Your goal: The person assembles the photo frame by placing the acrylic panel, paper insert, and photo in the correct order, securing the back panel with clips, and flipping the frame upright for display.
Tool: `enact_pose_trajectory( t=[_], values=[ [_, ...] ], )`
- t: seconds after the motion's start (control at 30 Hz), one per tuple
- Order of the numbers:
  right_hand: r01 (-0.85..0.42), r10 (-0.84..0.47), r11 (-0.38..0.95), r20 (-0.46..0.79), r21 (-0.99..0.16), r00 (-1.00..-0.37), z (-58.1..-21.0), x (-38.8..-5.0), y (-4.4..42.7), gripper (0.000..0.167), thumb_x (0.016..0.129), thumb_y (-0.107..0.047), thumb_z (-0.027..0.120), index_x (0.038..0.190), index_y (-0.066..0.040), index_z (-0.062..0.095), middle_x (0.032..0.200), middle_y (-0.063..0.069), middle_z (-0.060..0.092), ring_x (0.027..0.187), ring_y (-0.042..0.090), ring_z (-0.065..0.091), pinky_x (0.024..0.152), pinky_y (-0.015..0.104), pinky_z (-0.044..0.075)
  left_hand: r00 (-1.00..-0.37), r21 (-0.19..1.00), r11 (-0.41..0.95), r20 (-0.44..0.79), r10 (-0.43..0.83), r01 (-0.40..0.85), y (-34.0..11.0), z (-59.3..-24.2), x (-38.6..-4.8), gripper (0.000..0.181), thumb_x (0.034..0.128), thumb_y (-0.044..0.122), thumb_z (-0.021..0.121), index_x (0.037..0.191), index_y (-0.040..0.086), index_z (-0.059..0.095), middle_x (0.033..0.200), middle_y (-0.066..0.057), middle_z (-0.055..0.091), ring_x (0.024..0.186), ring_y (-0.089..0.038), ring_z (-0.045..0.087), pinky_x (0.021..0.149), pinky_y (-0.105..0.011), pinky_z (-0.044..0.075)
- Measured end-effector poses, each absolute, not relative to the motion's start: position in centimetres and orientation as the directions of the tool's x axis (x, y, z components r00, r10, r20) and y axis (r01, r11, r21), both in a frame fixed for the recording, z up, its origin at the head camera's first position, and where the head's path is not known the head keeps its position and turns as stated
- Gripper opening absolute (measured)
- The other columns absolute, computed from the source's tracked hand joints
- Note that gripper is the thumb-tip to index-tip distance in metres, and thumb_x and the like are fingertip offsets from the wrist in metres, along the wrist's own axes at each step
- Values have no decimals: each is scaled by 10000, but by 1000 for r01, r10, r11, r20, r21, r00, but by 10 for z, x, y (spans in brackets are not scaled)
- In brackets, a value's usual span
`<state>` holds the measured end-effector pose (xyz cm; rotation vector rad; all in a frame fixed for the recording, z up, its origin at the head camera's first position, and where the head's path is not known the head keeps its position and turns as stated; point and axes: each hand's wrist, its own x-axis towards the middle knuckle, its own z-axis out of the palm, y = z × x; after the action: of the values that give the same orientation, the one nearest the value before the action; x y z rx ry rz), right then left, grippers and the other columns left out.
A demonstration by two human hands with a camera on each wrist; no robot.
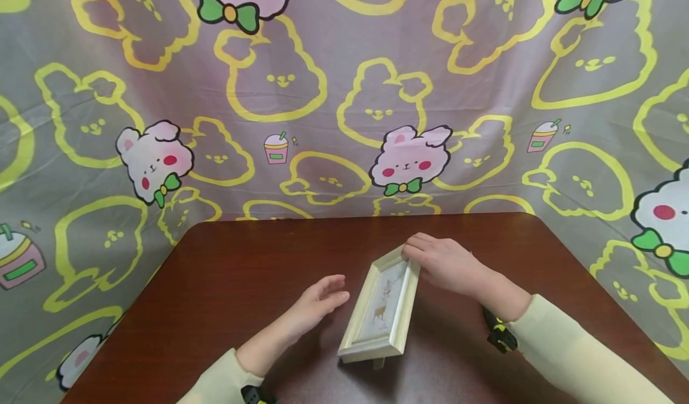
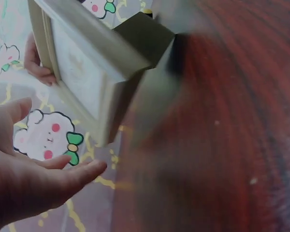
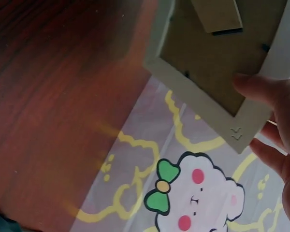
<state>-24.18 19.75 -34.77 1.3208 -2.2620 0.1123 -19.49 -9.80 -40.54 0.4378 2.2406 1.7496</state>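
Note:
A cream picture frame (image 1: 407,308) with a small deer picture (image 1: 379,313) inside is held tilted over the brown table. My right hand (image 1: 444,263) grips its upper right corner. In the right wrist view the thumb (image 3: 261,89) presses on the brown backing board (image 3: 212,63), near a stand leg (image 3: 220,17). Left of the frame, my left hand (image 1: 314,302) is held apart from it, fingers relaxed and holding nothing. The left wrist view shows the same hand (image 2: 34,179) beside the frame's edge, with the stand (image 2: 145,36) sticking out behind.
The dark reddish-brown table (image 1: 242,260) has rounded far corners. A grey curtain (image 1: 328,122) printed with yellow outlines and pink rabbit faces hangs around its back and sides. Black bands (image 1: 500,332) are on both wrists.

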Motion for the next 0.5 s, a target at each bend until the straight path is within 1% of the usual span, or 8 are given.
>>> enact_pose_trajectory(
  t=[0.1,0.17,0.23,0.33,0.4,0.5],
  values=[
    [-832,-779,519,511,198,-364,-352,-244,199,362,695,9,805,989,-100,624,988,8,602,906,165,549,648,304,527,-894,986,160,-111,434,-45,-99,-412,-197,619,1001,264,545,1431,-112,307,1391,-309,432,1232,-384,502,946,-496,446],
    [-832,-774,512,535,212,-340,-354,-245,200,368,688,26,793,984,-97,612,989,14,604,905,169,553,637,301,525,-873,987,125,-150,464,-103,-100,-415,-198,617,1014,258,510,1432,-134,280,1351,-300,479,1170,-351,560,899,-464,486],
    [-836,-768,505,554,214,-322,-356,-246,201,387,679,29,800,987,-92,600,996,21,605,906,175,556,627,301,526,-855,984,99,-176,487,-146,-100,-419,-198,593,1020,251,483,1426,-138,294,1278,-253,556,1070,-292,622,832,-417,523],
    [-845,-759,494,576,205,-304,-358,-247,201,420,665,28,820,992,-84,582,1009,30,603,914,183,558,625,308,530,-835,980,57,-192,515,-191,-101,-424,-198,544,1019,241,474,1399,-132,360,1137,-182,646,940,-218,659,739,-363,546],
    [-849,-752,491,588,197,-298,-359,-247,202,433,658,33,822,994,-82,575,1020,34,601,924,187,561,624,314,532,-824,976,30,-199,530,-216,-101,-426,-198,519,1015,233,479,1379,-127,395,1069,-145,671,891,-191,664,704,-343,549],
    [-851,-743,489,602,193,-290,-361,-247,203,440,644,62,805,990,-72,568,1027,44,599,936,192,564,618,323,532,-809,971,6,-203,552,-239,-101,-429,-198,492,1004,203,492,1355,-134,420,1012,-125,685,853,-179,669,679,-328,550]
  ],
)
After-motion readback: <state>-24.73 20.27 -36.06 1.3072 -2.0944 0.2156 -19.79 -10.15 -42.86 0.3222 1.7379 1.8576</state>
